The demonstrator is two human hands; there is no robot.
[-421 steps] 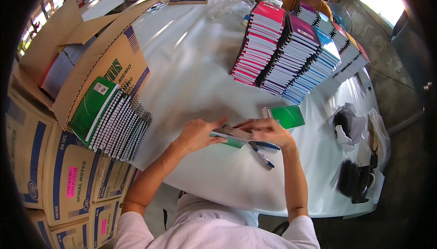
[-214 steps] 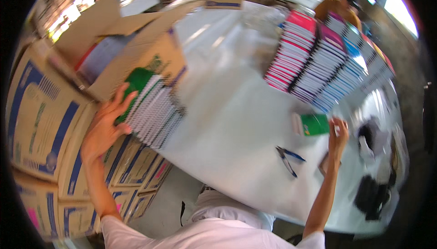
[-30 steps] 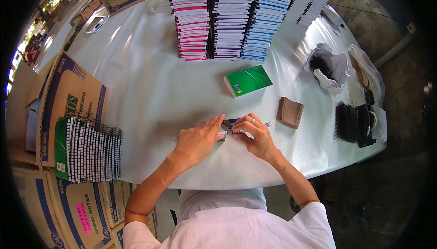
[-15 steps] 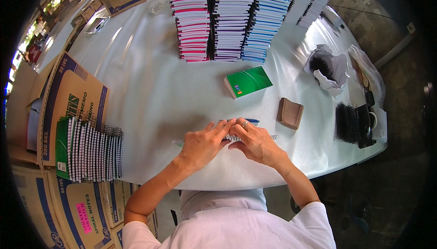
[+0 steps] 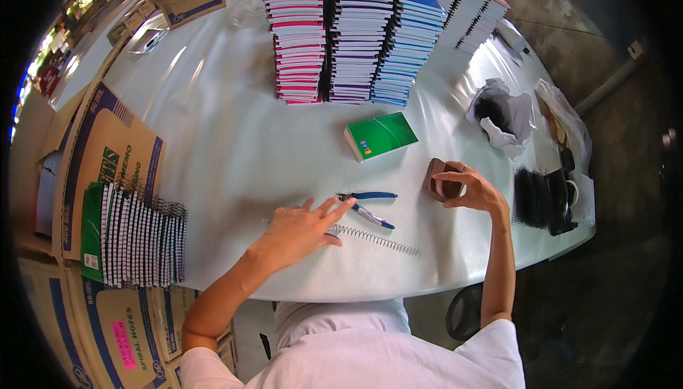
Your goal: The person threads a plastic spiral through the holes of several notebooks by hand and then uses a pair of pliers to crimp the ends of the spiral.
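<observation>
My left hand (image 5: pixel 295 231) lies low over the table with its fingers spread. A thin wire coil (image 5: pixel 377 237) runs out to the right from under it; the coil's other end is hidden by the hand. Just past my fingertips are blue-handled pliers (image 5: pixel 373 195), spread apart, with jaws partly covered by my fingers. At the right, my right hand (image 5: pixel 473 188) has its fingers around a small brown block (image 5: pixel 434 179) with a hollowed face. Beyond both hands rests a green notebook pad (image 5: pixel 382 136).
Tall stacks of red (image 5: pixel 297 47), purple (image 5: pixel 356 47) and blue notebooks (image 5: pixel 405 47) stand at the back. Black coils (image 5: pixel 530 197) and a crumpled paper wrap (image 5: pixel 512 133) lie right. Left are spiral-bound notebooks (image 5: pixel 142 236) and a carton (image 5: pixel 135 147).
My right hand has left the coil, moved right and closed on the brown block. The left fingers have spread. The coil's right part and the pliers have come into sight.
</observation>
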